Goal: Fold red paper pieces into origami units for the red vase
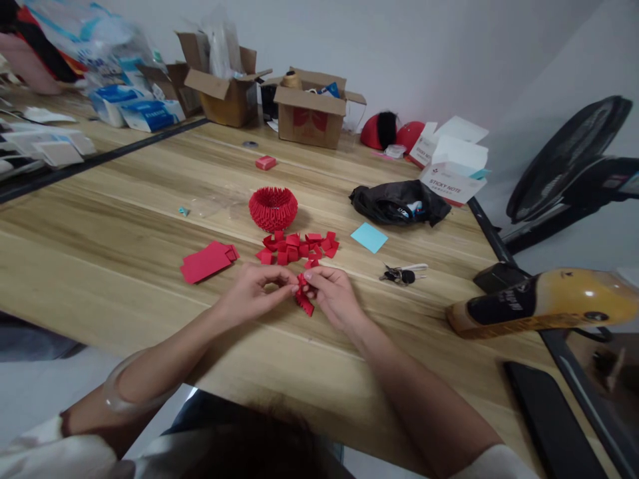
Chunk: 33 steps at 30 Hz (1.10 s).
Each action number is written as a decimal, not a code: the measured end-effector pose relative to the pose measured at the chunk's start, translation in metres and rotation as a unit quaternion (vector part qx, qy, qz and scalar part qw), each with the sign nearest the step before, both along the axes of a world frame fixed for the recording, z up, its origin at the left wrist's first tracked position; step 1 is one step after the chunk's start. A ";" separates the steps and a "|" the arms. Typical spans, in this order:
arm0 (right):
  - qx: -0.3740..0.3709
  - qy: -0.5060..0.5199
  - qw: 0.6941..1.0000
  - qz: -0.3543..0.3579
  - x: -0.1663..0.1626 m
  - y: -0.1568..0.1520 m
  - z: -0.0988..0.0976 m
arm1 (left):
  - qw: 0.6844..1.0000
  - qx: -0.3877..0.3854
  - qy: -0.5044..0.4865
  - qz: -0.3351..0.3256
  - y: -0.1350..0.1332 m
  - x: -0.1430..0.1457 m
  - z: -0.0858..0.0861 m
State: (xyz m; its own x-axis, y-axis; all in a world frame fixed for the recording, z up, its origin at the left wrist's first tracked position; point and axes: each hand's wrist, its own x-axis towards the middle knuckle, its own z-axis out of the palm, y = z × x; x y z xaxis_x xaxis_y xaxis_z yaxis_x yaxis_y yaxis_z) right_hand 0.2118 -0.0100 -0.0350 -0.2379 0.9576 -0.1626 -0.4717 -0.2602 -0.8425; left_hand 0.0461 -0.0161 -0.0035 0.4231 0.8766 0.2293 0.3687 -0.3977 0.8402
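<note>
Between my two hands is a short chain of red folded paper pieces [305, 304], its lower end hanging down toward me. My left hand [262, 291] pinches its upper part from the left with thumb and forefinger. From the right, my right hand [332, 294] grips the same part with its fingertips. Just beyond my fingers lies a loose heap of small red folded papers [292, 249]. A round red bowl of interlocked folded paper [273, 209] stands behind the heap. Flat red paper sheets [207, 262] lie left of my left hand.
At right are a blue sticky note [369, 237], keys [403, 273], a black bag [399, 203], a drink bottle [539, 303], a phone [554, 419] and a fan [564, 159]. Cardboard boxes [309, 120] line the back. A small red block [265, 162] lies beyond the bowl.
</note>
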 end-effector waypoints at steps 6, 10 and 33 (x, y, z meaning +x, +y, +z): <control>0.061 -0.091 0.994 -0.019 0.000 0.002 -0.006 | 1.000 0.014 0.025 0.013 -0.001 0.000 0.002; 0.098 -0.169 0.978 -0.070 -0.001 -0.002 -0.005 | 0.996 0.072 0.056 0.009 -0.003 0.002 0.006; 0.030 -0.016 0.998 0.054 0.000 -0.001 -0.002 | 0.991 0.110 0.078 0.000 -0.002 0.000 0.003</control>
